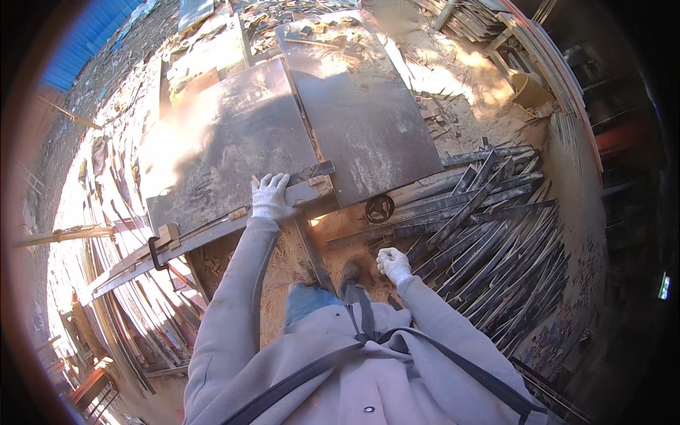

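My left hand point(270, 196), in a white work glove, rests on the near edge of a dark metal saw table point(234, 142), fingers laid over a short strip of dark wood point(312, 172) by the table's slot. My right hand point(394, 264), also gloved, hangs low beside my hip with its fingers curled; nothing shows in it. It is just above a pile of long dark wooden strips point(482, 227) lying on the ground to my right. My grey sleeves and a dark strap fill the lower middle.
A second dark board point(361, 106) lies on the table's right half. A round black handwheel point(379, 208) sits under the table edge. Sawdust covers the ground point(283, 262). Stacked slats point(120, 297) lie at left, timber piles point(538, 49) at far right, a blue sheet point(85, 35) top left.
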Demonstrator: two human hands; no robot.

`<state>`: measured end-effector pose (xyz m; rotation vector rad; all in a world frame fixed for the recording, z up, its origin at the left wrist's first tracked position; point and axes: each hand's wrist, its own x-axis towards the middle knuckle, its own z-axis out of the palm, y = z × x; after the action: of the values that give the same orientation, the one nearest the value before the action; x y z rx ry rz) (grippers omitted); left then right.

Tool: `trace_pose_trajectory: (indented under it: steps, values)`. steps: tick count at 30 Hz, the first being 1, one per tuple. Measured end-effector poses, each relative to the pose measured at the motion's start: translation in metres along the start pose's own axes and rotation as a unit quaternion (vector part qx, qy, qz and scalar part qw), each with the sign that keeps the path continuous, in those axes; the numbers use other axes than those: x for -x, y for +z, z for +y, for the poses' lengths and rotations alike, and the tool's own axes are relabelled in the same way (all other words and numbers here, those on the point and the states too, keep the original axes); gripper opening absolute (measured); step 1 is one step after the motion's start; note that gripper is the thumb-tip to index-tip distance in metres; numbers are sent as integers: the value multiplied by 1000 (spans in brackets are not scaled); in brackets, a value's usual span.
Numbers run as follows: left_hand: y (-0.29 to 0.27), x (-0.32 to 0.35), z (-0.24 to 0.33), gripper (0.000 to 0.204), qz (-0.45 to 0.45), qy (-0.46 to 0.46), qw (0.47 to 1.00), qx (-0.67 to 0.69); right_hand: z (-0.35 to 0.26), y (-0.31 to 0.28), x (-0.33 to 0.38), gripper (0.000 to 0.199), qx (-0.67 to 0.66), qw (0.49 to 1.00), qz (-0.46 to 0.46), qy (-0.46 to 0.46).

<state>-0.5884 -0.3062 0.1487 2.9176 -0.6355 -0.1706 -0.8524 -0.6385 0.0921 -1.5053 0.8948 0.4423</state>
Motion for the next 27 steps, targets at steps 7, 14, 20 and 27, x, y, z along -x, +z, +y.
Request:
trace_pose_trajectory:
  steps: [7,14,20,27]
  values:
    - [-45,-111,-60,98,-27,-49,998,-5,29,-6,24,20,-3,1000,22,10]
    - [-65,-168,-86,103,-64,-86,994,23,28,-16,46,24,16,999,49,14]
    - [-61,-146,-67,103,-73,-71,994,40,29,-21,64,20,-62,995,72,23]
    - [-21,-70,-43,61,-96,-107,978,154,12,3,41,17,10,998,28,-49]
